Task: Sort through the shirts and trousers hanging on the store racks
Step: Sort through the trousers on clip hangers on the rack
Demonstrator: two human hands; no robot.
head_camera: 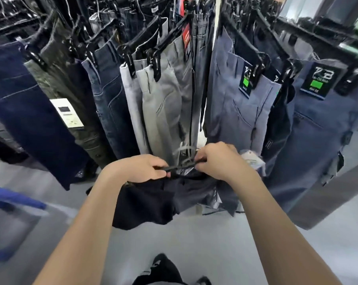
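Note:
A black clip hanger (181, 167) lies level between my two hands, low in front of the rack. My left hand (145, 168) grips its left end and my right hand (217, 159) pinches its right end. Dark navy trousers (153, 202) hang bunched from that hanger, below my hands. Behind them, grey trousers (161, 103) hang on clip hangers in the middle of the rack, and blue-grey trousers (241, 112) with a green-patch tag (246, 81) hang to the right.
Navy trousers (30, 116), olive trousers (75, 103) with a white tag, and jeans (110, 95) hang on the left. More blue trousers (321, 136) hang far right. A blue object (11, 202) stands at the lower left. Grey floor (204, 239) lies below.

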